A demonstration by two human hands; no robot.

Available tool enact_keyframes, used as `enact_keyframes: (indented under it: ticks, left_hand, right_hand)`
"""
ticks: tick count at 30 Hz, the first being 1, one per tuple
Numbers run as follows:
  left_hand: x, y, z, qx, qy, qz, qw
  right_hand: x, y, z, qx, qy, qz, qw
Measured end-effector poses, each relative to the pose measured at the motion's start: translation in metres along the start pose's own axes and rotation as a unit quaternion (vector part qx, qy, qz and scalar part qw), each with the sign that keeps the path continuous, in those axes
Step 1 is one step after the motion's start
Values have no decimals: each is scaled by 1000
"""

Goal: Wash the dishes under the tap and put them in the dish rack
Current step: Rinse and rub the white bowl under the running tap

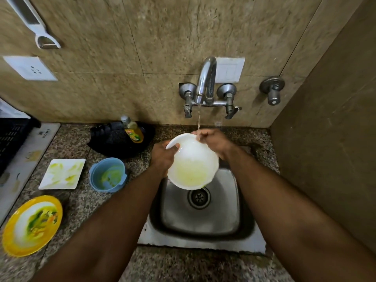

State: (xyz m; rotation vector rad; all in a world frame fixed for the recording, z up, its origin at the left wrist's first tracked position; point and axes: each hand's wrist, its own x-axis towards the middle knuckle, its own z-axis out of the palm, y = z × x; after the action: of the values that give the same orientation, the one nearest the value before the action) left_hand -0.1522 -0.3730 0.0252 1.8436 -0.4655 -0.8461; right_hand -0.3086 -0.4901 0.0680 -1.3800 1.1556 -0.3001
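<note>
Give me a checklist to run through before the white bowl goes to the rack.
1. Water running from the tap: ok.
2. White bowl held over the sink: ok.
3. Left hand grips the rim: ok.
4. Right hand at the far rim, under the stream: ok.
5. Bowl rinsed clean: not ok, a yellowish film still coats the inside.
6. Free slot in the dish rack: cannot tell.

Brown marbled wall tiles (101,47) rise behind a speckled granite counter (81,200) holding 2 white wall sockets.
</note>
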Motion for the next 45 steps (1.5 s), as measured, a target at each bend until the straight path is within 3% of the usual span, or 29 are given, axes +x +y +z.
enact_keyframes:
  ticks: [6, 10, 15, 18, 20, 25, 30, 36, 39, 45]
  left_hand:
    - [1, 3, 6, -147, 76, -72, 984]
    - [-9, 4, 18, -181, 87, -98, 975]
    - [-14, -19, 10, -202, 20, -178, 963]
    - [-21, -20, 7, -276, -11, -200, 940]
    - [-24, -22, 7, -286, -8, -231, 930]
    - [-29, -21, 1, -270, -35, -240, 932]
    - [-37, -28, -4, -305, -51, -221, 925]
    - [-29, -31, -6, -333, -22, -220, 917]
    - [-26, -27, -6, -313, -30, -242, 918]
    - [-25, -18, 6, -291, -55, -261, 919]
  right_hand:
    - [-24, 26, 6, 117, 51, 67, 989]
    - [-35, 40, 29, 129, 158, 16, 979]
    - [-54, 36, 37, 166, 56, -77, 981]
    - [-49, 30, 40, 50, 94, -93, 990]
    - [-43, 28, 42, 17, 114, -74, 991]
    - [-34, 17, 44, 88, 122, 6, 989]
    - [-33, 4, 45, 235, 182, 98, 950]
    - [-42, 5, 46, 223, 77, 67, 970]
    - [-39, 2, 47, 213, 64, 77, 972]
    - [-7, -4, 39, 177, 178, 124, 960]
